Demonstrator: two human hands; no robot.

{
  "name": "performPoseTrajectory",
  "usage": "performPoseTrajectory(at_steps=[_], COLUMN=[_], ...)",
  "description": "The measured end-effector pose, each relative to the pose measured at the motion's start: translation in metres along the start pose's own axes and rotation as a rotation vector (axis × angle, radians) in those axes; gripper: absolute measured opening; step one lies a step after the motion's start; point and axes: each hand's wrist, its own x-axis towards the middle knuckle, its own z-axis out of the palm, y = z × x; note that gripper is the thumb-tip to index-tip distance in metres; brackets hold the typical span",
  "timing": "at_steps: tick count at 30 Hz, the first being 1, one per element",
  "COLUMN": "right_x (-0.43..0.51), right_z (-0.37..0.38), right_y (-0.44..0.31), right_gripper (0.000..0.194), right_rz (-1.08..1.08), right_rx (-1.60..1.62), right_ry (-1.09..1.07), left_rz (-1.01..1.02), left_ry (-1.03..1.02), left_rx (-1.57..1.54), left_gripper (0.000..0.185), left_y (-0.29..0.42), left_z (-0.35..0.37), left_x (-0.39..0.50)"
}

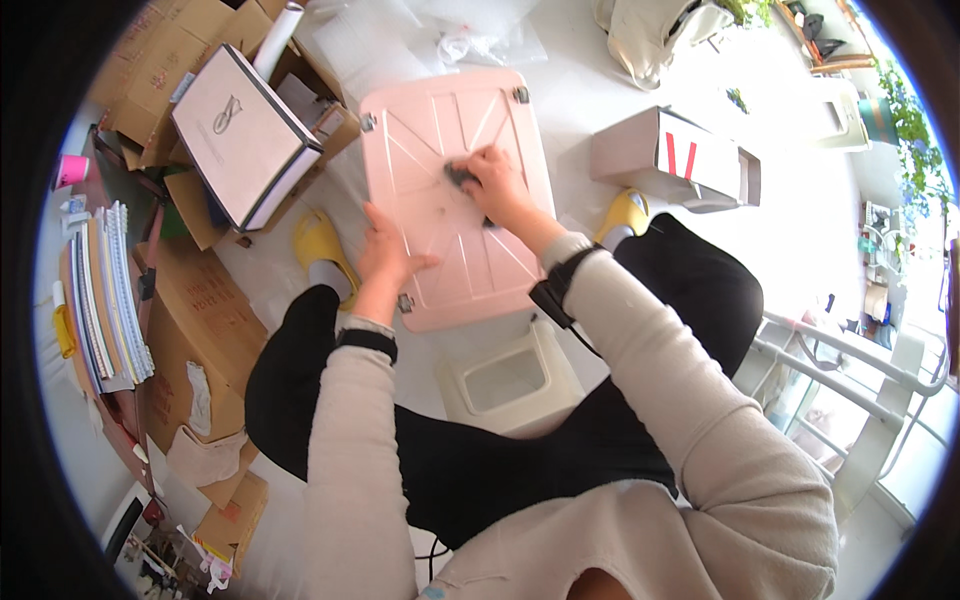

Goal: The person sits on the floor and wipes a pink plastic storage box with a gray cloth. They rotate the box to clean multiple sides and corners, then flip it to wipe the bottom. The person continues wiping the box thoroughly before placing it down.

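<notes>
In front of me is a pink plastic panel [450,277] with raised ribs, which looks like the underside of a storage bin. Small casters [405,302] show at three of its corners. My left hand [386,246] grips the panel's left edge, thumb lying on the flat face. Near the panel's middle, my right hand [496,184] holds a dark, bunched object [460,175] against the surface, perhaps a cloth or sponge. Another small dark patch [488,223] peeks out beside my right wrist; I cannot tell what it is. The fourth corner is hidden behind my forearm.
Cardboard boxes [169,67] and a pale pink box with dark edging [244,135] crowd the left. Binders [112,300] stand further left. A white carton with red tape [637,150] sits right of the panel, and a cream plastic stool [510,409] is between my legs.
</notes>
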Motion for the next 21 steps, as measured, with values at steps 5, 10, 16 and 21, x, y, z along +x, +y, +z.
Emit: performPoseTrajectory(at_steps=[5,10,16,21], right_x=[0.006,0.009,0.039,0.055], right_z=[-0.024,-0.006,-0.027,-0.016], right_y=[0.014,0.015,0.031,0.038], right_gripper=[0.037,0.043,0.034,0.049], right_rz=[0.277,0.103,0.022,0.014], right_rx=[-0.125,-0.289,0.14,-0.188], right_ry=[0.565,0.362,0.143,0.359], left_rz=[-0.021,-0.001,-0.024,-0.002], left_ry=[-0.028,-0.009,-0.048,-0.045], left_rx=[-0.045,-0.041,-0.053,-0.106], left_gripper=[0.142,0.144,0.143,0.142], left_y=[-0.001,0.001,-0.001,-0.004], left_z=[0.001,0.0,-0.002,0.002], left_x=[0.001,-0.001,0.001,0.001])
